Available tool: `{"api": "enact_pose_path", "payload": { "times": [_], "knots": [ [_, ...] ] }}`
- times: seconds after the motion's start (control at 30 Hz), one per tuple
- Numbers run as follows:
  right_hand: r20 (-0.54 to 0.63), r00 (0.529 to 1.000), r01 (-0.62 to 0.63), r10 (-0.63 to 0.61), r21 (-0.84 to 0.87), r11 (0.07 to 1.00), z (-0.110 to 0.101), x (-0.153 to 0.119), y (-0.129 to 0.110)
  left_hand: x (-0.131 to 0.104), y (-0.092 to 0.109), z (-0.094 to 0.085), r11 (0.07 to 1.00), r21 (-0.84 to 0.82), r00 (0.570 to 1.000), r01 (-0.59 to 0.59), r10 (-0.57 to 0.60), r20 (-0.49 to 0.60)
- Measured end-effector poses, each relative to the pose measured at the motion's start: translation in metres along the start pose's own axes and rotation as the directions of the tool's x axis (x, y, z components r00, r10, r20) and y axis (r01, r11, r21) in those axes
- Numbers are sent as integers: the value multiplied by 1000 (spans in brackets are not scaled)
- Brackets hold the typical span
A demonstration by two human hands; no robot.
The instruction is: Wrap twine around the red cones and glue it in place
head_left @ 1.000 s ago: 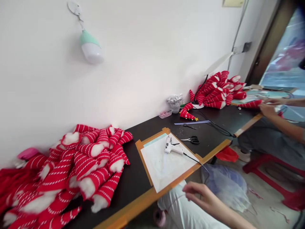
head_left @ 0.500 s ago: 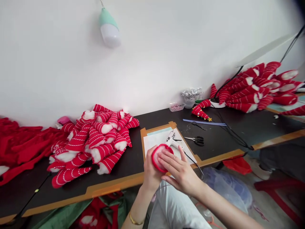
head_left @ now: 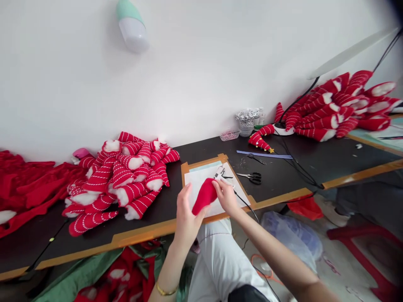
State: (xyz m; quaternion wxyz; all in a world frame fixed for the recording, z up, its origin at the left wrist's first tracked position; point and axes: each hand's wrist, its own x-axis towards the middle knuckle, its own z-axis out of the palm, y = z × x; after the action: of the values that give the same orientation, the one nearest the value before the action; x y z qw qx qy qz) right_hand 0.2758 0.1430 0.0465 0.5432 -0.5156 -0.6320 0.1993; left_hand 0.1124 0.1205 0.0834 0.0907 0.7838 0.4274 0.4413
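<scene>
A plain red stuffed cloth cone (head_left: pixel 205 196) hangs tilted between my hands over the front of the table. My left hand (head_left: pixel 187 216) holds its lower end between the thumb and the raised fingers. Pinched in the fingertips of my right hand (head_left: pixel 226 196) is its upper right end. Behind my right hand, a white glue gun (head_left: pixel 219 172) rests on a white sheet (head_left: pixel 197 180), partly hidden, with its black cord running off the table edge. Black-handled scissors (head_left: pixel 252 178) lie to the right of the sheet.
Red striped stuffed cones (head_left: pixel 126 176) are heaped on the left, beside red cloth (head_left: pixel 37 184); another heap (head_left: pixel 333 107) stands far right. Near the wall are a tub of silver beads (head_left: pixel 247 121), a decorated cone (head_left: pixel 261 138) and a lamp (head_left: pixel 352 52). A blue strip (head_left: pixel 264 154) lies flat.
The cone has turned, so its white stuffed opening no longer faces me and its red side shows. My right hand has gone from pressing flat on the stuffing to pinching the cloth.
</scene>
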Motion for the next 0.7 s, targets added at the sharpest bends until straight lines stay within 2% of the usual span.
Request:
{"api": "enact_pose_path", "payload": {
  "times": [0.07, 0.13, 0.27, 0.33, 0.4, 0.47, 0.57, 0.63, 0.7],
  "knots": [
    [-66, 992, -106, 108, 32, 994, 10, 22, 12, -1, -7, -11, 999, -43, 995, 33, -37, -91],
    [-68, 986, -148, 154, 75, 986, 23, 43, 22, -7, -18, -20, 991, -94, 984, 100, -112, -141],
    [-29, 970, -229, 241, 219, 948, 50, 71, 34, -27, -51, -27, 942, -152, 943, 301, -317, -98],
    [-8, 952, -288, 305, 302, 909, 61, 75, 38, -32, -67, -27, 896, -206, 905, 394, -417, -85],
    [47, 929, -355, 366, 386, 851, 70, 74, 39, -27, -78, -26, 848, -296, 879, 440, -474, -50],
    [142, 902, -424, 407, 455, 783, 76, 66, 37, -15, -85, -24, 822, -383, 894, 421, -446, 23],
    [297, 849, -528, 436, 493, 692, 79, 53, 30, 12, -88, -21, 827, -463, 948, 317, -279, 152],
    [364, 818, -575, 446, 486, 658, 76, 47, 26, 30, -86, -19, 816, -503, 952, 285, -180, 248],
    [371, 811, -585, 453, 479, 654, 71, 43, 23, 46, -83, -16, 788, -534, 935, 307, -144, 325]
  ]
}}
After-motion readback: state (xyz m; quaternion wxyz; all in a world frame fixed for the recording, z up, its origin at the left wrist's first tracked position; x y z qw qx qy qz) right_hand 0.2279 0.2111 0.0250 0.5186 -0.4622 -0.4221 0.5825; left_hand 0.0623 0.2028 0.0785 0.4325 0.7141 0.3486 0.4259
